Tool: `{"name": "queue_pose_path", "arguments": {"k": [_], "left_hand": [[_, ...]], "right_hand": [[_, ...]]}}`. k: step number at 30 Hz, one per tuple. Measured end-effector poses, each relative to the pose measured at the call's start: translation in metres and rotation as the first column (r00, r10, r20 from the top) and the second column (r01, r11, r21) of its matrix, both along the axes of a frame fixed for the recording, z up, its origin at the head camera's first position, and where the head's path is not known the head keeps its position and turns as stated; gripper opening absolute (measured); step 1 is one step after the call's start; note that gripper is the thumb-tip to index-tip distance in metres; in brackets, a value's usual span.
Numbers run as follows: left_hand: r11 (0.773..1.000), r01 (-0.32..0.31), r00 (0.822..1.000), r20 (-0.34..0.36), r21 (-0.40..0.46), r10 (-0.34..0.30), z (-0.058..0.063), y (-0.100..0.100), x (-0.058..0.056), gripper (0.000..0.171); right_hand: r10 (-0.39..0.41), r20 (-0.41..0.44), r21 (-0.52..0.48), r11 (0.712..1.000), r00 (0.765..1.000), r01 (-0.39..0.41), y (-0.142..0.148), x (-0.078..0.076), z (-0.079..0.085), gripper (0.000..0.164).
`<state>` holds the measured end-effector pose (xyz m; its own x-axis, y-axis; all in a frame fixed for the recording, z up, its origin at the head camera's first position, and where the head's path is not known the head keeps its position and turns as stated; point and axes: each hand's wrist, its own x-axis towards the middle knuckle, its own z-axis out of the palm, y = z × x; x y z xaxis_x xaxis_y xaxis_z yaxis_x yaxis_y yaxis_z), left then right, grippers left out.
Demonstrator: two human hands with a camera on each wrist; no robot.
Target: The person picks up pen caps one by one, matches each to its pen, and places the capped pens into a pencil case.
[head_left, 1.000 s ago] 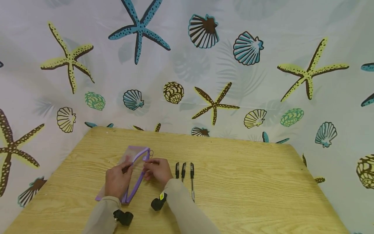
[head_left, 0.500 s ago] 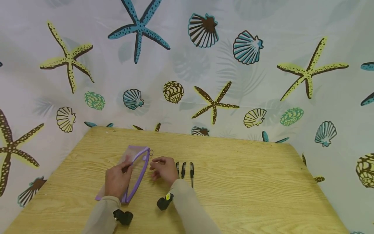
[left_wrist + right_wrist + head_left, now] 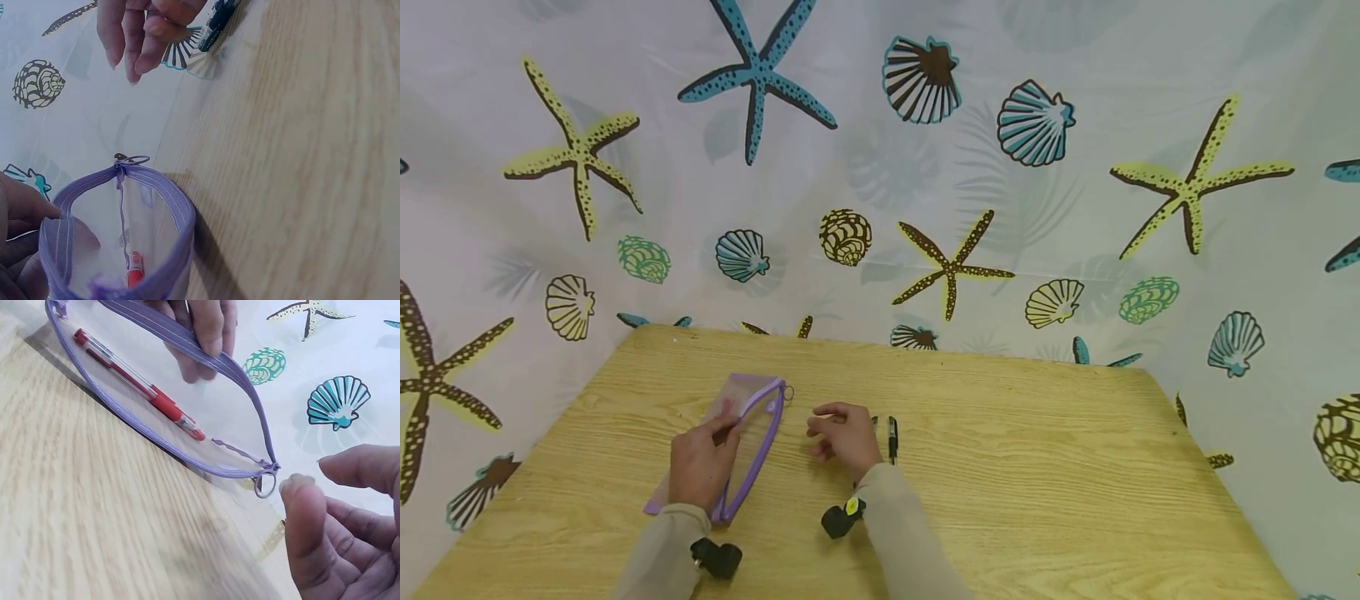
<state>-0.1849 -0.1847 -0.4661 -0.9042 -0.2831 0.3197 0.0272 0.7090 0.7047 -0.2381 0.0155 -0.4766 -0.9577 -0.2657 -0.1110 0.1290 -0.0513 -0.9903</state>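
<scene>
A see-through zip pouch (image 3: 762,457) with purple edging lies on the left of the table, its mouth gaping. My left hand (image 3: 700,462) pinches the far lip of that mouth between thumb and fingers. Inside the pouch rests a red pen (image 3: 164,405), clearest in the right wrist view. My right hand (image 3: 847,437) hovers apart from the pouch, to its right, fingers loosely bent and holding nothing. Right beside it is a black-capped pen (image 3: 892,437); a second black pen (image 3: 875,422) is mostly hidden behind the hand and sleeve.
The wood-grain table (image 3: 1037,467) stretches to the right of the pens. A white curtain (image 3: 850,183) printed with starfish and shells hangs behind and at the sides. A metal ring (image 3: 139,160) hangs at the zip's end.
My right hand has come away from the pouch's edge and moved right, now covering more of the pens. The left hand and the pouch have stayed put.
</scene>
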Motion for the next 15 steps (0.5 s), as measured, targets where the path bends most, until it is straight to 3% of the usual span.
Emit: {"name": "queue_pose_path", "arguments": {"k": [15], "left_hand": [[1.0,0.001,1.0,0.014,0.016,-0.002,0.002,0.001,0.001,0.023]], "right_hand": [[-0.056,-0.009,0.063,0.996,0.998,0.056,0.027,-0.002,-0.001,0.034]]}}
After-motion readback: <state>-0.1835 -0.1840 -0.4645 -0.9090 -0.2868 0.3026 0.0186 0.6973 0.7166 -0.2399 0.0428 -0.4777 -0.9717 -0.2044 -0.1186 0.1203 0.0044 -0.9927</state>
